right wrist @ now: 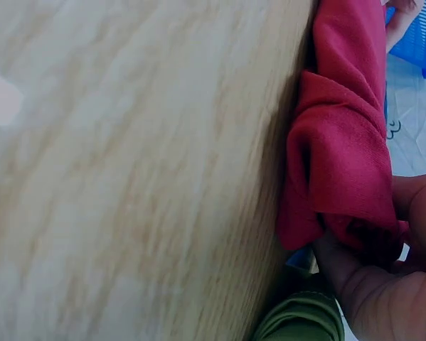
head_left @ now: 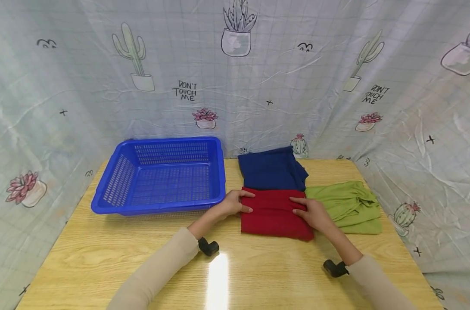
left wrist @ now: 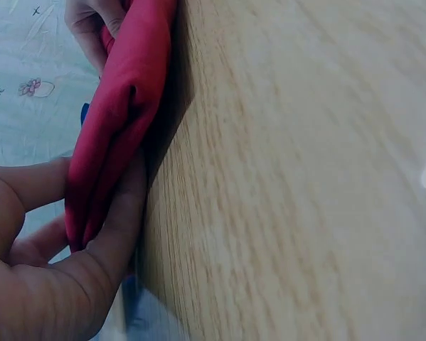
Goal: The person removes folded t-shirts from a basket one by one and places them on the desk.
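Observation:
A folded red cloth (head_left: 271, 221) lies flat on the table in the head view, its layers stacked into a rough rectangle. My left hand (head_left: 233, 202) pinches its left edge; in the left wrist view the fingers (left wrist: 116, 227) grip the layered end of the cloth from both sides. At the opposite edge, my right hand (head_left: 315, 214) holds the cloth between thumb and fingers. The right wrist view shows that hand (right wrist: 390, 291) gripping the bunched, rolled-looking end of the red cloth (right wrist: 348, 156).
A blue plastic basket (head_left: 159, 209) stands on the wooden table (head_left: 258, 275), left of the red cloth. Directly behind the cloth lies a folded navy cloth (head_left: 271, 170). A crumpled green cloth (head_left: 347, 209) lies to the right. A printed curtain (head_left: 273, 86) surrounds the table's back and sides.

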Available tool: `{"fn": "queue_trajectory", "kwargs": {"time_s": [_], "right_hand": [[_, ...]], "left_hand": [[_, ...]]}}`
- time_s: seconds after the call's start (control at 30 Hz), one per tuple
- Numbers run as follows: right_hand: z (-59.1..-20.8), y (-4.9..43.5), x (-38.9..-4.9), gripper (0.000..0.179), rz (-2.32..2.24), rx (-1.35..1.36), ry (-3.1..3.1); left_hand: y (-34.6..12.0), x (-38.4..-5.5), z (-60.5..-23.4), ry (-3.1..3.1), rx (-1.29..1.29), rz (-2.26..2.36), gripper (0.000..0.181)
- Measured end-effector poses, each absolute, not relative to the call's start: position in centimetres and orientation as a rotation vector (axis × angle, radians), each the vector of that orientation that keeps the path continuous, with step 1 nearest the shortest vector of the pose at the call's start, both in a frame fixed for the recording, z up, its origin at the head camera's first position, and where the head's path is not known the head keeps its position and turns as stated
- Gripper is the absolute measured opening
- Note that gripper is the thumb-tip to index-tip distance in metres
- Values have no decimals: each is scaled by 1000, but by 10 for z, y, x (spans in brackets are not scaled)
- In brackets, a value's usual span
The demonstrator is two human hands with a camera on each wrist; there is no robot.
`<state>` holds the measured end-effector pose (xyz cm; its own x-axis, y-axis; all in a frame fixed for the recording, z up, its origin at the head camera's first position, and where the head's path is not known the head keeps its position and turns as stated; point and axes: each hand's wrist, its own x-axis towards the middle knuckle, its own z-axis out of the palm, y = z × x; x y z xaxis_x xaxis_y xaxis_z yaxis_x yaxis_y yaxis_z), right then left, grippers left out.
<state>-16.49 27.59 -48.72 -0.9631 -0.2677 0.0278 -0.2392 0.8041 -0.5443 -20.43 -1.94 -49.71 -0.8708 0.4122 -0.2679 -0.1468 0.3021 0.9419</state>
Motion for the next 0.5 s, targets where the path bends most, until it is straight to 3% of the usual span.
{"fn": "queue_trajectory", "kwargs": {"time_s": [0.27,0.5], "right_hand": [[-489,274,-168,42,-858,-418,2936],[-489,274,-165,44,-851,-391,2886]], "left_hand": [[-20,-204,-496,2068,195,1618,56],[-23,-192,-492,2266,399,1444,54]]}}
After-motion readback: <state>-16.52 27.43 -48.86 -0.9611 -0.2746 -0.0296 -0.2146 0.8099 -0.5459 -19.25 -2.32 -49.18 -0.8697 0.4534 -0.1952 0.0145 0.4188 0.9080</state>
